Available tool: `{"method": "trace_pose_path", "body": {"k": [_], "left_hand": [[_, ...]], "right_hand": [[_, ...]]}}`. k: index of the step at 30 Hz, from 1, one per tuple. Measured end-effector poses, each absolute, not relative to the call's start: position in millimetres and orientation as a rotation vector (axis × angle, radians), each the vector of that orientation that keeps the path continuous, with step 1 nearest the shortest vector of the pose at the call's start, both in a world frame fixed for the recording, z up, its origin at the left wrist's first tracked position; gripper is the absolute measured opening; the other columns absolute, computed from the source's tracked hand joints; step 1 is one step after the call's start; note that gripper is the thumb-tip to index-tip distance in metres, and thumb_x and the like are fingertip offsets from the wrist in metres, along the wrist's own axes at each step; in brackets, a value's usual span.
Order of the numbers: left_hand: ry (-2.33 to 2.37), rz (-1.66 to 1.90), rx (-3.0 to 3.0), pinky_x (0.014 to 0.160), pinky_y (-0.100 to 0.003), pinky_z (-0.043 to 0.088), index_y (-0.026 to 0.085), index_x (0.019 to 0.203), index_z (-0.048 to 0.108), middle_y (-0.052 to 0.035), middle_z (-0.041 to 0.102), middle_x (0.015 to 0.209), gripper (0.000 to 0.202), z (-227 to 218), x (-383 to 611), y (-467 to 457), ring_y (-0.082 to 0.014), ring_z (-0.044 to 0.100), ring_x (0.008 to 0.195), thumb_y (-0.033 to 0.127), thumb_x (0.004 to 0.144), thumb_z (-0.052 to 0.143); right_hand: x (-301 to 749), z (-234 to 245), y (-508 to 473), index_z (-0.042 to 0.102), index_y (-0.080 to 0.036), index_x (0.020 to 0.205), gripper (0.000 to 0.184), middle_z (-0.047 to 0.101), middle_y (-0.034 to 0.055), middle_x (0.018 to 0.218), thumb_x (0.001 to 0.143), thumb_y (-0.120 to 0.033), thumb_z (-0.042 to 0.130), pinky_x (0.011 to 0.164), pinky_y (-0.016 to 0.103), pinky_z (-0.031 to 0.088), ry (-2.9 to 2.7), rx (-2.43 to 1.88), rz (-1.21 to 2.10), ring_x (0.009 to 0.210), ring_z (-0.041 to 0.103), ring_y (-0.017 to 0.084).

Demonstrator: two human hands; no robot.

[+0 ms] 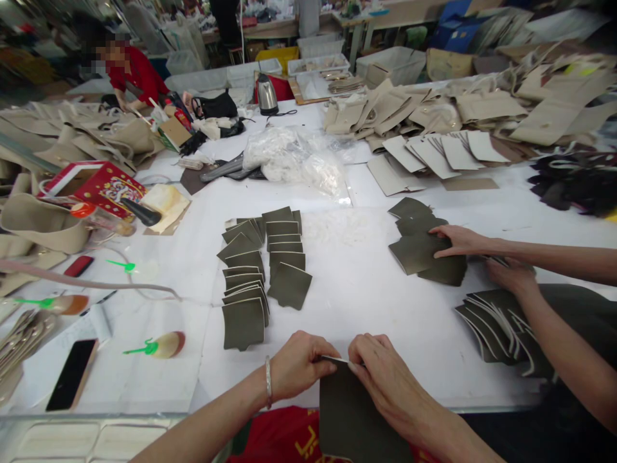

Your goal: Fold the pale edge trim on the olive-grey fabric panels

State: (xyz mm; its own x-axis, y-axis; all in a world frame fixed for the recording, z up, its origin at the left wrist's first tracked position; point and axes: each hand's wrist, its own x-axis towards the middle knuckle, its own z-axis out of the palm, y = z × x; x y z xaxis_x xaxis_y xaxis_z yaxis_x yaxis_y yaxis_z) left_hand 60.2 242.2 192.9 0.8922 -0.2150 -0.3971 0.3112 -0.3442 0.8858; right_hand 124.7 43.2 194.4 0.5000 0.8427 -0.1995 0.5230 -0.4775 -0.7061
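Close to the table's front edge, a dark olive leather panel (354, 411) hangs upright between my two hands. My left hand (301, 363), with a bracelet at its wrist, pinches the panel's top edge near its left corner. Thumb and fingers of my right hand (383, 373) close on the same edge further right. Ahead and to the left lie overlapping rows of similar olive panels (243, 321), several with pale edges showing. One panel (290, 285) lies askew at the end of the right-hand row.
At the right, a co-worker's hands (465, 243) handle more olive panels (417, 251), beside a fanned stack (496, 325). Glue bottles (166, 345), a phone (72, 375) and a red box (99, 186) stand left. Clear plastic bags (299, 161) and a kettle (267, 94) are further back.
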Motion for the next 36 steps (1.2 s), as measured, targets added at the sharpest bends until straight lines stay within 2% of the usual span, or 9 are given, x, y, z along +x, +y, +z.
{"method": "trace_pose_path", "body": {"k": [7,12,15,17,23,26,29,31,36], "left_hand": [[0.055,-0.479,1.901,0.071,-0.022,0.039,0.025,0.091,0.076,0.0015,0.07,0.081,0.018,187,63,232,-0.0141,0.061,0.078,0.019,0.081,0.063],[0.068,-0.434,1.892,0.07,-0.022,0.039,0.024,0.089,0.076,0.0015,0.069,0.08,0.015,190,64,229,-0.0136,0.06,0.078,0.021,0.083,0.063],[0.042,-0.434,1.919,0.07,-0.022,0.038,0.024,0.088,0.076,0.0015,0.068,0.078,0.014,195,66,231,-0.0129,0.059,0.076,0.02,0.084,0.063],[0.043,-0.439,1.942,0.07,-0.023,0.037,0.023,0.086,0.076,0.0013,0.068,0.077,0.012,197,65,233,-0.013,0.058,0.075,0.02,0.083,0.064],[0.093,-0.473,2.025,0.072,-0.026,0.038,0.023,0.081,0.075,-0.0003,0.068,0.076,0.008,196,65,235,-0.0162,0.057,0.081,0.023,0.082,0.068],[-0.029,-0.531,2.113,0.073,-0.026,0.038,0.024,0.089,0.074,-0.0009,0.069,0.08,0.013,199,72,229,-0.0174,0.056,0.084,0.026,0.087,0.062],[-0.146,-0.577,2.177,0.07,-0.026,0.037,0.024,0.089,0.073,-0.0013,0.067,0.077,0.02,200,80,222,-0.0166,0.057,0.079,0.028,0.092,0.055],[-0.124,-0.593,2.179,0.067,-0.025,0.037,0.023,0.084,0.074,-0.0012,0.064,0.073,0.02,200,82,219,-0.0155,0.057,0.075,0.029,0.091,0.056],[-0.041,-0.6,2.114,0.068,-0.023,0.038,0.023,0.084,0.075,-0.0011,0.065,0.075,0.014,198,82,222,-0.0146,0.059,0.074,0.028,0.087,0.062]], "right_hand": [[130,194,40,0.045,-0.021,0.084,0.016,0.054,0.0014,0.087,0.094,-0.008,0.045,0.073,0.033,0.036,-1.067,-2.143,0.736,0.082,0.046,0.02],[137,199,40,0.053,-0.02,0.1,0.015,0.06,0.0007,0.095,0.091,-0.009,0.057,0.079,0.033,0.037,-1.075,-2.165,0.772,0.089,0.052,0.019],[143,199,40,0.06,-0.021,0.089,0.008,0.063,-0.0015,0.087,0.095,-0.016,0.058,0.081,0.035,0.032,-1.192,-2.152,0.79,0.084,0.055,0.018],[148,198,37,0.061,-0.02,0.081,0.016,0.063,-0.0024,0.081,0.096,-0.023,0.058,0.078,0.035,0.029,-1.215,-2.144,0.789,0.081,0.055,0.017],[157,198,24,0.066,-0.022,0.08,0.03,0.067,-0.0031,0.078,0.1,-0.038,0.051,0.075,0.036,0.026,-1.245,-2.118,0.792,0.08,0.056,0.016],[156,197,24,0.066,-0.021,0.078,0.04,0.066,-0.0017,0.076,0.102,-0.043,0.044,0.075,0.037,0.025,-1.24,-2.118,0.774,0.078,0.056,0.016],[155,195,23,0.065,-0.02,0.078,0.044,0.065,-0.0003,0.075,0.103,-0.046,0.039,0.076,0.037,0.027,-1.232,-2.107,0.758,0.078,0.055,0.016],[157,194,18,0.065,-0.02,0.079,0.046,0.064,0.0004,0.075,0.103,-0.048,0.037,0.075,0.036,0.029,-1.2,-2.097,0.759,0.077,0.055,0.017],[163,192,3,0.064,-0.02,0.078,0.05,0.061,0.0009,0.074,0.1,-0.055,0.036,0.071,0.032,0.036,-1.065,-2.054,0.771,0.076,0.054,0.018]]}}
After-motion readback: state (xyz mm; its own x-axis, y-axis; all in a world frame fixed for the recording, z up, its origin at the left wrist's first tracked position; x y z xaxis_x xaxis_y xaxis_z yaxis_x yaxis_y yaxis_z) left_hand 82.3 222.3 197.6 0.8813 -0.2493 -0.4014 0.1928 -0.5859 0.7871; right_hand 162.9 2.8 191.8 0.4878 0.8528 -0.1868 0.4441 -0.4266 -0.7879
